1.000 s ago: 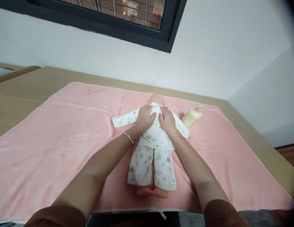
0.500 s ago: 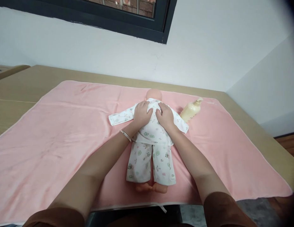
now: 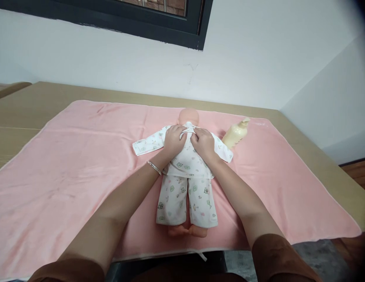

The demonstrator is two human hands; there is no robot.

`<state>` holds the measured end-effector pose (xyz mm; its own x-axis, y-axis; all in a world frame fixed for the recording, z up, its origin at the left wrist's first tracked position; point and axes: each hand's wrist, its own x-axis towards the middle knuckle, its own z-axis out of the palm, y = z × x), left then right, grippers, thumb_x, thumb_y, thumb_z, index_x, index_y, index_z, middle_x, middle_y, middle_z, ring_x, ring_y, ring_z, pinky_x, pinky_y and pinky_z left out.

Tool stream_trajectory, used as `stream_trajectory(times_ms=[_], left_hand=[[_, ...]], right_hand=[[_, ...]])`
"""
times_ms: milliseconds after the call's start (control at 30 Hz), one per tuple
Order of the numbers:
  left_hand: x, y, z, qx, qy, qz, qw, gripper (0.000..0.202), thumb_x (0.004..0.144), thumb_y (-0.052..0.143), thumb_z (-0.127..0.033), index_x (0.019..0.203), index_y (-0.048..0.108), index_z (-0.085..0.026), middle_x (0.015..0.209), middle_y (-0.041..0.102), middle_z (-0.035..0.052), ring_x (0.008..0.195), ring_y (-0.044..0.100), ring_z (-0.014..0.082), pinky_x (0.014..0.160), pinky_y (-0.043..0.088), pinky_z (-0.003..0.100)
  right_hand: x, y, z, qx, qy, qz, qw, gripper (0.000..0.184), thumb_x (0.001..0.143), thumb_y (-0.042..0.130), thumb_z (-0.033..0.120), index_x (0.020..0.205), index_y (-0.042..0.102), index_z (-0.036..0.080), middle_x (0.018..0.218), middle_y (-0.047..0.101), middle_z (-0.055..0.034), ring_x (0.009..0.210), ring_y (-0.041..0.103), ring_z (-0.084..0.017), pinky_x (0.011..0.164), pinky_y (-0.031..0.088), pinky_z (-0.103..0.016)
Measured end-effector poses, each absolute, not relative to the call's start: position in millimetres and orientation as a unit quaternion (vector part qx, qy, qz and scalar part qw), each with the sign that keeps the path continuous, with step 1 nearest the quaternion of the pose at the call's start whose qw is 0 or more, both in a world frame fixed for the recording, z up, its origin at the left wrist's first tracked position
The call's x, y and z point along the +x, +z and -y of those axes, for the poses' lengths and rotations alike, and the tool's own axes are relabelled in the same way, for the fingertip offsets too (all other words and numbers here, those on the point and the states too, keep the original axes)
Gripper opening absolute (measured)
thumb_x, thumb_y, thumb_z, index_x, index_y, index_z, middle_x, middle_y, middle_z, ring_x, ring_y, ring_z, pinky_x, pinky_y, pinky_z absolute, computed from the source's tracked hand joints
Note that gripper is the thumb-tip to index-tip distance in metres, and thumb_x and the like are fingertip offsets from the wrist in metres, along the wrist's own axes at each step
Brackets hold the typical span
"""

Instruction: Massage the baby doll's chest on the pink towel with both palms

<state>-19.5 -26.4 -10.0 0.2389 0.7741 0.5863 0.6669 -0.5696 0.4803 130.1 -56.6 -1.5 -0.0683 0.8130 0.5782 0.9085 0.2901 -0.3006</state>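
Observation:
A baby doll (image 3: 188, 166) in a white printed top and trousers lies on a pink blanket (image 3: 82, 168), its head away from me and its bare feet near the front edge. No face shows on its head. My left hand (image 3: 174, 140) rests on the upper part of the top, left of the middle, with its thumb apart from the fingers. Opposite it, my right hand (image 3: 204, 141) lies on the right side, fingers slightly bent. Between the fingertips, just below the collar, the cloth is wrinkled. A silver bangle (image 3: 154, 167) circles my left wrist.
Beyond the doll's right-hand sleeve, a pale yellow pump bottle (image 3: 235, 134) lies tilted on the blanket. Wooden table (image 3: 111, 94) shows around the blanket. A white wall (image 3: 244, 66) and a dark window frame (image 3: 182, 29) stand behind.
Both hands stay on the doll's upper body; their fingers are a little more bent, and the cloth below the collar has wrinkled. The view has shifted slightly.

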Motion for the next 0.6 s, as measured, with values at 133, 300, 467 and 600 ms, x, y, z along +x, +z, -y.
stream_trajectory(times_ms=[133, 300, 467, 600], left_hand=[[-17.2, -9.1, 32.5, 0.764, 0.422, -0.485, 0.05, 0.021, 0.09, 0.048, -0.027, 0.099, 0.066, -0.02, 0.105, 0.069, 0.0075, 0.106, 0.058, 0.0236, 0.099, 0.044, 0.04], [-15.5, -7.6, 35.3, 0.75, 0.42, -0.51, 0.042, 0.022, 0.088, 0.05, -0.026, 0.103, 0.065, -0.02, 0.108, 0.067, 0.0081, 0.108, 0.057, 0.0255, 0.099, 0.044, 0.041], [-14.7, -6.5, 36.4, 0.74, 0.409, -0.533, 0.045, 0.026, 0.088, 0.05, -0.028, 0.109, 0.064, -0.019, 0.112, 0.066, 0.0094, 0.111, 0.056, 0.0272, 0.101, 0.043, 0.043], [-15.3, -6.9, 34.4, 0.739, 0.395, -0.544, 0.051, 0.032, 0.089, 0.05, -0.031, 0.115, 0.062, -0.018, 0.115, 0.067, 0.0101, 0.113, 0.056, 0.028, 0.103, 0.042, 0.043]], right_hand=[[126.8, -3.3, 61.6, -0.623, -0.087, 0.691, 0.357, 0.03, 0.091, 0.045, 0.026, 0.105, 0.071, 0.018, 0.109, 0.073, -0.0087, 0.106, 0.063, -0.026, 0.095, 0.047, -0.036], [126.3, 1.0, 62.7, -0.635, -0.067, 0.689, 0.342, 0.034, 0.09, 0.046, 0.025, 0.115, 0.067, 0.019, 0.114, 0.071, -0.0085, 0.111, 0.06, -0.027, 0.093, 0.047, -0.037], [129.2, 2.5, 58.0, -0.616, -0.041, 0.713, 0.332, 0.041, 0.09, 0.042, 0.022, 0.125, 0.062, 0.013, 0.129, 0.064, -0.012, 0.122, 0.054, -0.027, 0.108, 0.04, -0.04], [132.0, 2.2, 54.4, -0.6, -0.026, 0.729, 0.329, 0.043, 0.09, 0.039, 0.022, 0.126, 0.06, 0.014, 0.128, 0.063, -0.012, 0.121, 0.054, -0.028, 0.11, 0.037, -0.046]])
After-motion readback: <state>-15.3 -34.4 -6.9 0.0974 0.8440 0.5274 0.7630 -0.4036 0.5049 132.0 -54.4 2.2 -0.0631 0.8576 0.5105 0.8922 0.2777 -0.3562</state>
